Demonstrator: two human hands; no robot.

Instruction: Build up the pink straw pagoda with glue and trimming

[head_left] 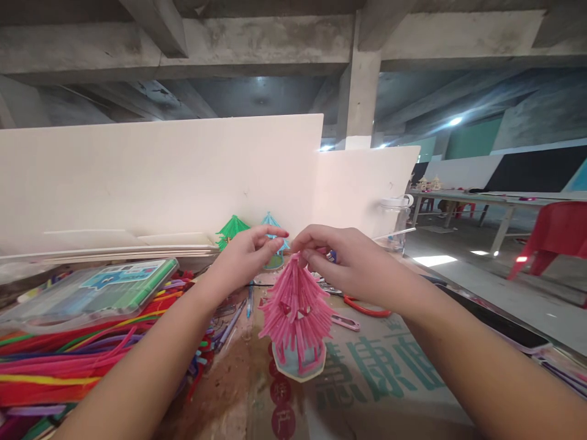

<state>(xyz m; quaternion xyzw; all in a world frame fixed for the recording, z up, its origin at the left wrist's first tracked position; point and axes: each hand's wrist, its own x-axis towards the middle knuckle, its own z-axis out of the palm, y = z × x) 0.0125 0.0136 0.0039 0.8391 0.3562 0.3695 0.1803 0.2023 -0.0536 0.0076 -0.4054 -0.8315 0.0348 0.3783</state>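
Note:
A small pink pavilion [296, 318] made of pipe cleaners stands on a cardboard sheet [367, 379] in front of me. My right hand [342, 260] is closed in a pinch on the tip of its pointed roof. My left hand [250, 250] hovers just left of that tip, thumb and forefinger drawn together; what they hold, if anything, is too small to make out. Behind my hands stand a green pavilion [232, 229] and a blue pavilion [273, 223] of the same kind.
A heap of coloured pipe cleaners [68, 360] lies at left under a clear plastic case [92, 293]. Red-handled pliers [367, 307] lie behind the model. White partition boards [160, 177] close the back. A clear jar [395, 223] stands right; a red chair [554, 238] farther off.

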